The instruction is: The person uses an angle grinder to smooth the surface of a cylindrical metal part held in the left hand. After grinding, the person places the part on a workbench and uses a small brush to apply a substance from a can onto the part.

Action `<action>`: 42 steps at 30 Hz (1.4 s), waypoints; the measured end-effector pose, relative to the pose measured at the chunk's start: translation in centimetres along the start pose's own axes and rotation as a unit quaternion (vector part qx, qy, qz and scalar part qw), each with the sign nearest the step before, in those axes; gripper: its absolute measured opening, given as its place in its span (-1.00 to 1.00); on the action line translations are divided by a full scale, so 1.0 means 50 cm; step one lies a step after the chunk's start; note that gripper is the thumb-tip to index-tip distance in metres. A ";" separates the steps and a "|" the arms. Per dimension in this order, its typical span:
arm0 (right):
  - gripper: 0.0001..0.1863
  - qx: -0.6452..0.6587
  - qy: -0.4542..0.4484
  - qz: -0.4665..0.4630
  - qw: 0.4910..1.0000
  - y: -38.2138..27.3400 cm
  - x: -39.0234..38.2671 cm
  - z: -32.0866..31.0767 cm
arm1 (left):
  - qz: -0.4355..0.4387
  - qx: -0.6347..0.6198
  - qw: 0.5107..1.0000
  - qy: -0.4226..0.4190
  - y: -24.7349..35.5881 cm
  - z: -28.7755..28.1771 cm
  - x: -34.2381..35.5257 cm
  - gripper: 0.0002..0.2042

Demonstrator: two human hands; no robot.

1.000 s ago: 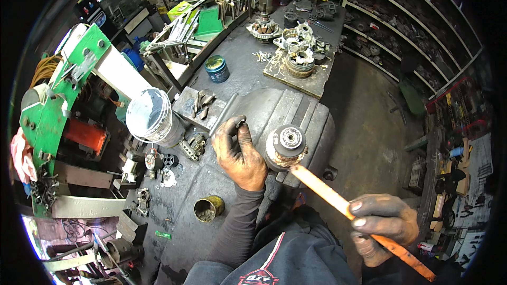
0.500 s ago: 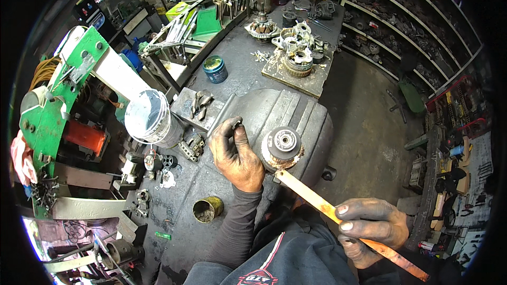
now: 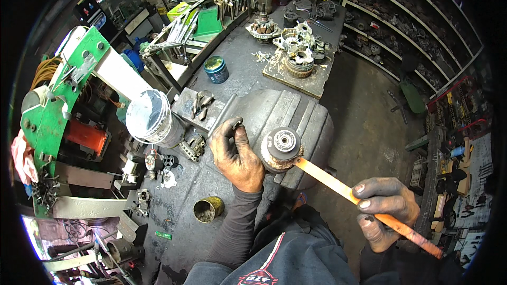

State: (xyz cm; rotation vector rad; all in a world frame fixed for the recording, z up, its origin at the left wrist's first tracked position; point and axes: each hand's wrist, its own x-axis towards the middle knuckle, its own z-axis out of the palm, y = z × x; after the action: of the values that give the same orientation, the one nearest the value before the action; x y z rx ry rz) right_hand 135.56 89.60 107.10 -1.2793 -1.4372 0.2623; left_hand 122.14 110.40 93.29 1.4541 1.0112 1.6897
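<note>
My right hand grips a long, flat orange strip between thumb and fingers. The strip's far end touches, or nearly touches, the lower right side of a round motor part, which has a bearing on top and copper-coloured windings below. That part stands upright on a large ribbed grey metal casting. Left of it, my left hand is closed, with a small dark piece pinched at the fingertips; its kind is too small to make out.
An open yellow tin stands on the bench nearby. To the left are a white bucket and loose metal parts. Farther back sit a blue tub and a board bearing dismantled motor parts. Shelves line the far right.
My right hand has moved to the right and slightly away from me. The strip's end has shifted from the near side of the motor part round to its right. My left hand has stayed put.
</note>
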 end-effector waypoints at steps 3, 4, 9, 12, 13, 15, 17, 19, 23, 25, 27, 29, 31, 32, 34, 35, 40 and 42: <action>-0.79 0.037 0.032 0.014 0.999 0.025 0.016 -0.005 | -0.003 -0.015 1.000 0.002 -0.001 0.002 0.000 -0.86; -0.77 0.048 0.047 0.021 0.998 0.031 0.020 -0.010 | 0.000 -0.007 1.000 0.002 -0.002 0.001 0.000 -0.86; -0.72 0.066 0.061 0.024 0.996 0.040 0.029 -0.028 | 0.001 -0.030 0.999 0.011 -0.007 0.005 0.001 -0.86; -0.79 0.035 0.038 0.008 0.999 0.042 0.031 -0.026 | 0.002 -0.031 0.999 0.013 -0.010 0.005 0.001 -0.86; -0.80 0.010 0.022 0.004 1.000 0.043 0.032 -0.023 | 0.004 -0.022 1.000 0.011 -0.011 0.004 0.000 -0.86; -0.84 0.010 0.002 -0.009 1.000 0.035 0.028 -0.018 | 0.008 -0.025 1.000 0.008 -0.012 0.003 0.001 -0.86; -0.83 0.030 0.007 -0.013 0.999 0.017 0.014 -0.010 | 0.002 -0.017 1.000 0.011 -0.012 0.002 0.000 -0.86; -0.85 0.040 0.035 -0.017 0.998 0.005 -0.006 0.011 | 0.000 -0.018 1.000 0.014 -0.012 0.003 -0.001 -0.86; -0.81 0.018 0.027 -0.068 0.997 0.006 -0.034 0.040 | -0.002 -0.024 1.000 0.012 -0.010 0.003 -0.001 -0.86; -0.85 0.046 0.048 -0.054 0.996 0.008 -0.037 0.041 | -0.004 -0.026 1.000 0.010 -0.009 0.003 -0.001 -0.86; -0.83 0.028 0.030 -0.044 0.998 0.008 -0.032 0.030 | -0.007 -0.025 1.000 0.010 -0.010 0.002 0.000 -0.86; -0.82 0.008 0.024 -0.025 0.999 0.006 -0.024 0.018 | 0.003 -0.022 1.000 0.009 -0.012 0.004 0.000 -0.86; -0.83 -0.005 0.025 -0.010 1.000 0.002 -0.018 0.008 | 0.006 -0.023 1.000 0.012 -0.013 0.003 0.000 -0.86; -0.83 -0.006 0.018 -0.014 1.000 0.002 -0.016 0.007 | 0.004 -0.026 1.000 0.013 -0.014 0.003 -0.001 -0.86; -0.82 -0.006 0.020 -0.038 0.999 0.005 -0.014 0.008 | 0.003 -0.021 1.000 0.006 -0.014 0.001 -0.001 -0.86; -0.82 -0.009 0.023 -0.049 0.999 0.008 -0.014 0.011 | 0.004 -0.016 1.000 0.006 -0.015 0.002 -0.002 -0.86; -0.82 -0.005 0.081 -0.035 0.996 0.010 -0.022 0.021 | -0.009 -0.048 0.999 0.011 -0.016 0.004 -0.002 -0.85; -0.82 0.001 0.053 -0.046 0.998 0.012 -0.021 0.021 | -0.004 -0.035 0.999 0.012 -0.015 0.004 -0.001 -0.85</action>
State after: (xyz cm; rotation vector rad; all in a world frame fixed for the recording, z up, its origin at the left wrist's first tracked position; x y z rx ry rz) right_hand 134.80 89.52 105.68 -1.2050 -1.4004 0.1325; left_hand 122.35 110.72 92.60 1.3872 0.9596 1.7237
